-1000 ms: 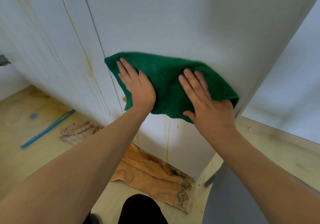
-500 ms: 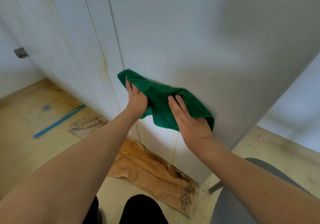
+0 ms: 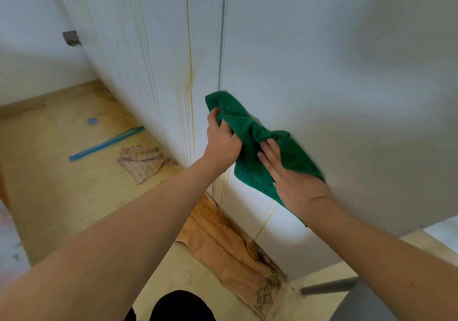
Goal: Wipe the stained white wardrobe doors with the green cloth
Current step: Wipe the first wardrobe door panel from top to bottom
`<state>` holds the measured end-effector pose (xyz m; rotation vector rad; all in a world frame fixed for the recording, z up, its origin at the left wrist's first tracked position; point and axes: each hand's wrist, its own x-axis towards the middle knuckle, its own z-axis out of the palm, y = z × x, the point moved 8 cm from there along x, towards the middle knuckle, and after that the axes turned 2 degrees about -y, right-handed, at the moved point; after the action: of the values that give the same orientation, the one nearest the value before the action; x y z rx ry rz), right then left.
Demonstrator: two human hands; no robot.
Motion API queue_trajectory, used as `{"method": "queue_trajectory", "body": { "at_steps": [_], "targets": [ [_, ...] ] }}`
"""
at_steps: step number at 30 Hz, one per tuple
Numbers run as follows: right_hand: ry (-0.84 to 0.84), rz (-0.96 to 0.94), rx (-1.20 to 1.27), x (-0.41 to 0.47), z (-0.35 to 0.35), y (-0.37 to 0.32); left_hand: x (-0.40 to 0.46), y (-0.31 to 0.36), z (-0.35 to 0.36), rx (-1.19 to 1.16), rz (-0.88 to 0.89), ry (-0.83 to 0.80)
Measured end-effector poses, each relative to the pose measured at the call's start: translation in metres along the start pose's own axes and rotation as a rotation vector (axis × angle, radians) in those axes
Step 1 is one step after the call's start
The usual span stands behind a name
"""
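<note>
green cloth (image 3: 257, 147) on door (image 3: 322, 73) — under both hands

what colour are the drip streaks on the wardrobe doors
Yellowish-orange drip streaks, clearest in the head view.

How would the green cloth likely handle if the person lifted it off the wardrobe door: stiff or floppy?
Probably floppy: the green cloth bunches into folds where the left hand grips it. Likely light, since it drapes against the wardrobe door under only the flat right hand. Its napped surface suggests it grips rather than slips.
</note>
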<state>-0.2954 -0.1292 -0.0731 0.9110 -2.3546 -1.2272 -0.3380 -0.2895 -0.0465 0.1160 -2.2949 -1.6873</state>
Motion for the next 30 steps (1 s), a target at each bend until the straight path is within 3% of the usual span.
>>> {"method": "queue_trajectory", "body": {
  "at_steps": [2, 5, 8, 10, 14, 17, 20, 24, 27, 30],
  "targets": [
    [-0.007, -0.034, -0.018, 0.003, 0.001, -0.005, -0.002, 0.0, 0.002, -0.003, 0.025, 0.043],
    [-0.146, -0.096, -0.051, 0.0, 0.004, -0.008, -0.004, 0.001, 0.0, 0.002, 0.031, 0.073],
    [-0.201, -0.169, -0.159, -0.001, -0.011, -0.005, 0.001, -0.003, 0.0, 0.023, 0.017, -0.025],
    [-0.286, -0.208, -0.072, 0.002, -0.014, 0.001, 0.003, -0.004, -0.001, 0.079, -0.012, -0.119],
    [-0.456, -0.182, 0.368, 0.004, -0.005, 0.007, 0.003, 0.001, -0.021, 0.195, -0.063, -0.142],
    [-0.553, -0.107, 0.328, -0.01, -0.003, 0.026, -0.001, -0.01, -0.017, 0.19, -0.225, -0.268],
    [-0.661, -0.253, 0.361, -0.01, -0.043, 0.042, -0.005, -0.006, -0.007, 0.084, -0.337, -0.392],
    [-0.579, -0.362, 0.255, -0.006, -0.075, 0.059, -0.005, 0.013, -0.003, 0.017, -0.402, -0.398],
    [-0.61, -0.265, 0.355, -0.003, -0.064, 0.054, -0.004, 0.015, -0.002, -0.004, -0.409, -0.344],
    [-0.525, -0.11, 0.524, 0.001, -0.036, 0.036, -0.002, 0.004, -0.001, 0.038, -0.446, -0.241]
  ]
}}
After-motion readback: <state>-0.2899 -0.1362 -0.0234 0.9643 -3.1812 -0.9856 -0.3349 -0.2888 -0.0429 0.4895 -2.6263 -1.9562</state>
